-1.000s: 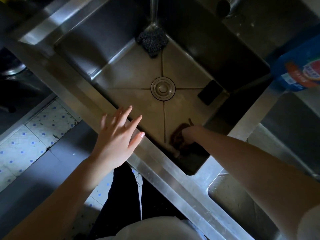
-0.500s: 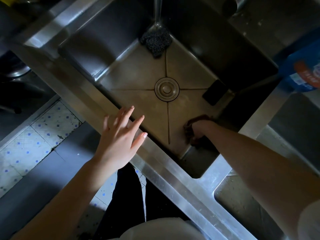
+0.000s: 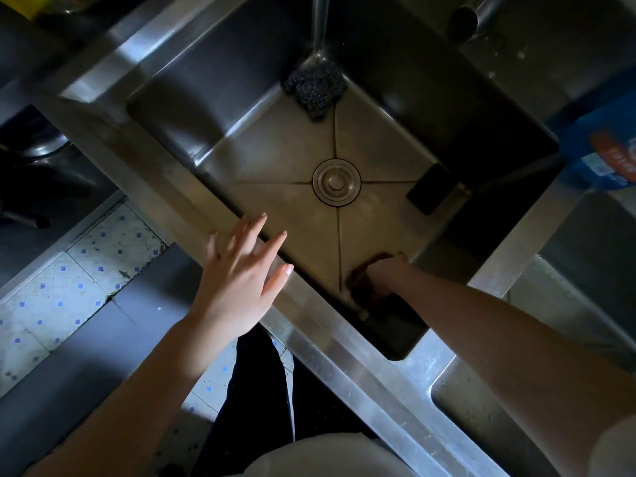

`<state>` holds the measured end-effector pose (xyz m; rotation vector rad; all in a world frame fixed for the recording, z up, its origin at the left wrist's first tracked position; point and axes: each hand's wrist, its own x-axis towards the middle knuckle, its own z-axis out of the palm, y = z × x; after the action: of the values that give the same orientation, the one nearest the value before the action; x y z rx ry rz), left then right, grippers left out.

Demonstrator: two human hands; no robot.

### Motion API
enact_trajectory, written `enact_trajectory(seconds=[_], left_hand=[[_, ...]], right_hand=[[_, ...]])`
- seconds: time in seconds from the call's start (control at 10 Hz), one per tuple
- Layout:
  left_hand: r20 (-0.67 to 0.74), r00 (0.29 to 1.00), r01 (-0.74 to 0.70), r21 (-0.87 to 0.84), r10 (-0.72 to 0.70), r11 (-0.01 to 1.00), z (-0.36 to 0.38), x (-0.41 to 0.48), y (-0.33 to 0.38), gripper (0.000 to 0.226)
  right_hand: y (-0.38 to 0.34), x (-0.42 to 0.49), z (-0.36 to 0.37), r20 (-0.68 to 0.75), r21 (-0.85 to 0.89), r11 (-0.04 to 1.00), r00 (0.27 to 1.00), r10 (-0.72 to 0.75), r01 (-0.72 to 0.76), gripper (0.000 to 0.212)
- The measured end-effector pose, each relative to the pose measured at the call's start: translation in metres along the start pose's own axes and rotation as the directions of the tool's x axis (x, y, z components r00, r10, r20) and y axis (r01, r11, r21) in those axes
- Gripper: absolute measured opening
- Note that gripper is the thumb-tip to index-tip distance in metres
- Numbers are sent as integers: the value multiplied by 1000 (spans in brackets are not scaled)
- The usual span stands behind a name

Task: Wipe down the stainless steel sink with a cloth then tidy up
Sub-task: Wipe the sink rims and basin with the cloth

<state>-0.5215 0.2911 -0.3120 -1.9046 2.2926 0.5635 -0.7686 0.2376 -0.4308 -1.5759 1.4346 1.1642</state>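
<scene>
The stainless steel sink (image 3: 275, 156) fills the middle of the head view, with a round drain (image 3: 336, 181) in its floor. My right hand (image 3: 387, 274) reaches down to the sink floor near the front corner and presses a dark brown cloth (image 3: 361, 273) there. The cloth is partly hidden under the hand. My left hand (image 3: 242, 280) hovers flat over the sink's front rim (image 3: 320, 335), fingers spread, holding nothing.
A dark scouring pad (image 3: 315, 87) lies in the sink's far corner below the tap (image 3: 320, 22). A black rectangular object (image 3: 432, 189) rests against the right wall. A blue packet (image 3: 605, 149) stands at the right edge. A second basin (image 3: 481, 414) lies at lower right.
My right hand has slid the cloth back across the sink floor toward the front corner, after moving right half a second ago. The left hand has hardly moved.
</scene>
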Motion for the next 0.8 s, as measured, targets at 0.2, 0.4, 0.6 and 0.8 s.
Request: enact_trajectory(seconds=[0.2, 0.4, 0.6, 0.8], left_hand=[[-48, 999, 1, -5, -1, 1000, 3, 0, -1, 55], [-53, 998, -15, 15, 16, 1000, 2, 0, -1, 55], [-46, 999, -29, 0, 29, 1000, 2, 1, 2, 54], [-49, 998, -25, 6, 25, 1000, 3, 0, -3, 55]], right_hand=[[49, 35, -25, -183, 209, 974, 975, 127, -88, 54], [51, 22, -59, -143, -111, 968, 967, 210, -226, 61], [44, 18, -35, -111, 179, 980, 987, 112, -91, 46], [-1, 15, -5, 109, -124, 984, 988, -111, 125, 66]])
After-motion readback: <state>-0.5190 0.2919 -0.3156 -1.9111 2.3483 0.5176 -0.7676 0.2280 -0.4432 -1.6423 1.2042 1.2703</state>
